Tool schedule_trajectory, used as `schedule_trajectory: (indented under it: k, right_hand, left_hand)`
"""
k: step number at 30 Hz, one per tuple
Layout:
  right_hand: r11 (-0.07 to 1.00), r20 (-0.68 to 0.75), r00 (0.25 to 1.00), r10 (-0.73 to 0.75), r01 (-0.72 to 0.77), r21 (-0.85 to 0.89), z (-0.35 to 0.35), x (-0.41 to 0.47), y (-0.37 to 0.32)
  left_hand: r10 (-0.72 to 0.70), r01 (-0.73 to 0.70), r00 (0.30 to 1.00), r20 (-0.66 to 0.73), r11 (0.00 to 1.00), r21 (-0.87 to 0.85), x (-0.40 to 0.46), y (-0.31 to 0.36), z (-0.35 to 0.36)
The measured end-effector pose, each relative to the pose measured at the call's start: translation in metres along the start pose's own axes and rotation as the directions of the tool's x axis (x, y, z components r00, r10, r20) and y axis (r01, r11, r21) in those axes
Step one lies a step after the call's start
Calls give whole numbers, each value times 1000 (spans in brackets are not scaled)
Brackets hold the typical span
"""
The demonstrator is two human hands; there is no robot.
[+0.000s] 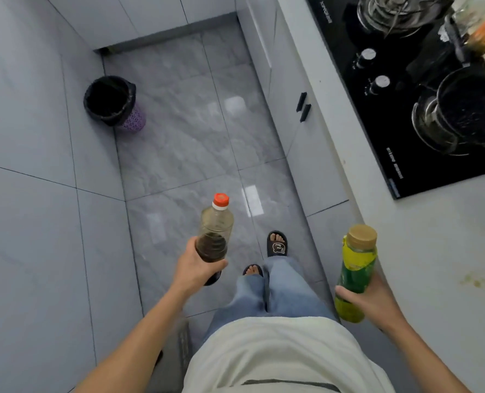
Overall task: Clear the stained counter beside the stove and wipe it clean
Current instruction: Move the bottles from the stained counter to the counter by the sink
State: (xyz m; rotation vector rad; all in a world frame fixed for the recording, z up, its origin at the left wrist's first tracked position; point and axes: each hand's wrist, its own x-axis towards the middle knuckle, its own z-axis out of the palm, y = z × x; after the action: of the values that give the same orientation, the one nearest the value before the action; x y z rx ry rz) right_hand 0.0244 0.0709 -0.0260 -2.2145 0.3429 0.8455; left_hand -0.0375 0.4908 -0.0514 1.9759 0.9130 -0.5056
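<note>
The left hand [197, 263] is gripping a clear bottle [214, 234] with a red cap, its fingers wrapped around the lower part where dark liquid is sitting, and holding it out over the grey tiled floor [179, 143]. The right hand [373, 293] is clasping a green and yellow bottle [356, 268] with a tan cap near its base, holding it upright just off the edge of the white counter [440, 245]. Yellowish stains [482, 280] are showing on the counter to the right of that hand (the black stove [400, 114] is lying further along, with a dark pot [474, 109] sitting on one burner). A bin [112, 103] lined with a black bag is standing by the far wall
</note>
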Motion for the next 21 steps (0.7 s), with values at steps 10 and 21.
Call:
schedule_trajectory:
  k: [10, 21]
  right_hand:
    - [993, 76, 992, -98, 103, -59, -23, 134, -123]
    - [955, 176, 947, -268, 285, -80, -5, 280, -322]
  left_hand:
    - [-92, 87, 994, -59, 993, -83, 87, 58, -39]
    - [-320, 295, 938, -134, 940, -173, 126, 45, -94]
